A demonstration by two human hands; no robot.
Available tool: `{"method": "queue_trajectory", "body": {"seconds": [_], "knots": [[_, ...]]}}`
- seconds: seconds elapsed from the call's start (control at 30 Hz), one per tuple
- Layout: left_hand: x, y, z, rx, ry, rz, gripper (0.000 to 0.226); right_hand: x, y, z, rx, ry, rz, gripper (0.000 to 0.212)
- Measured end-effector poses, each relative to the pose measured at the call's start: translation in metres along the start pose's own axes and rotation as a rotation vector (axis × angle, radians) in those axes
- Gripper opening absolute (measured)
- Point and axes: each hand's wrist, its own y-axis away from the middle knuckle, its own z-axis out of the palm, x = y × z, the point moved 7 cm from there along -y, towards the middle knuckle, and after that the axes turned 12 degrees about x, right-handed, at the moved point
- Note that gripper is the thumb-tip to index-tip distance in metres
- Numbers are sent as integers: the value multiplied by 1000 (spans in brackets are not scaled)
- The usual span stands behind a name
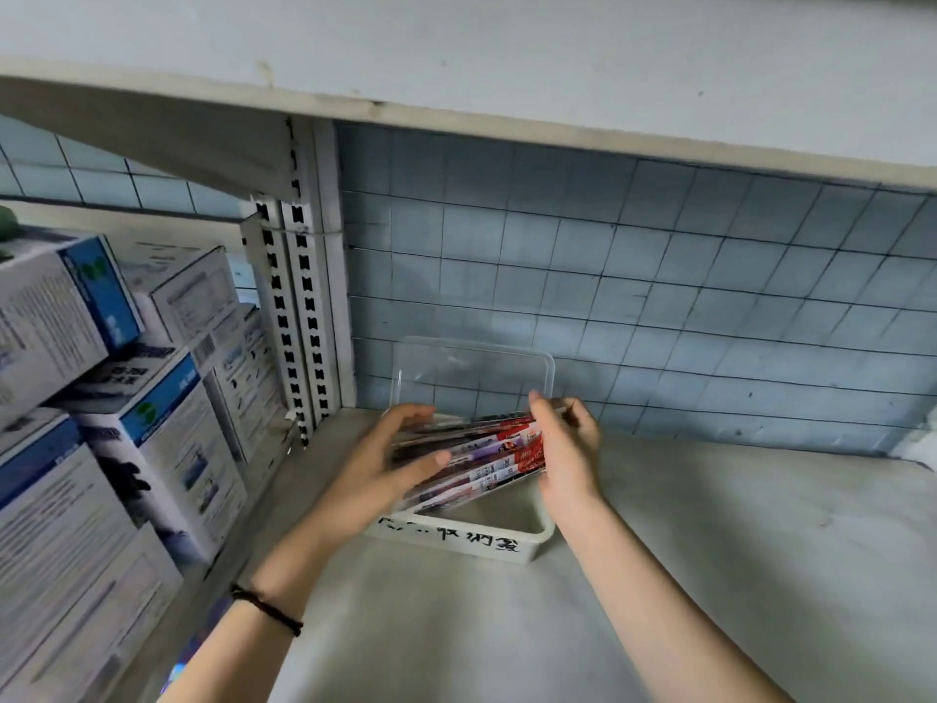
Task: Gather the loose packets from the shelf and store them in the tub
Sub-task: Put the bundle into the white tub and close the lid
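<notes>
1. Far out to the left of the left grip (385, 464), stacked boxes (152, 398) fill the neighbouring bay, cut off from the work by the slotted upright post (299, 307).
2. The left grip takes the left end of the packets (487, 454). The thumb lies across the front face and the fingers reach over the top edge behind it, so the end is pinched rather than wrapped. A dark wristband (266, 608) sits on that arm.
3. Between the two grips the packets form one fanned bundle, red, white and dark, tilted with the left end low and the right end higher.
4. Directly below the grips stands the white tub (456, 537), open, with black handwriting on its near wall. The bundle's lower edge appears to be down inside the tub. The strip of tub floor nearer the person shows nothing in it.
5. Just beyond the grips a clear lid (471, 367) leans upright against the wire mesh back (659, 296), off the tub.
6. The right grip (568, 449) closes on the bundle's right end, fingers curled behind and thumb over the upper corner.
7. To the right of that grip the shelf (710, 550) shows no loose packets, nor does the part nearer the person.
8. Judged from this, the gathering looks finished and the storing is under way. The bundle has yet to be laid flat and released. Fitting the lid may follow, though the task does not ask for it.
</notes>
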Motion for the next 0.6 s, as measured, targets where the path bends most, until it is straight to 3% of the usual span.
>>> {"method": "queue_trajectory", "body": {"seconds": [0.13,0.37,0.47,0.6], "knots": [[-8,-2,-2,-12,-65,15,49,-4,6,-1,-46,40,-25,28],[0,4,8,-293,-50,77,77,-8,9,-1,-28,77,-44,25],[-5,0,3,-237,-111,81,80,-9,11,-1,-34,118,-80,26],[-19,-7,-9,-148,-245,73,71,-10,19,7,-234,318,-216,18]]}}
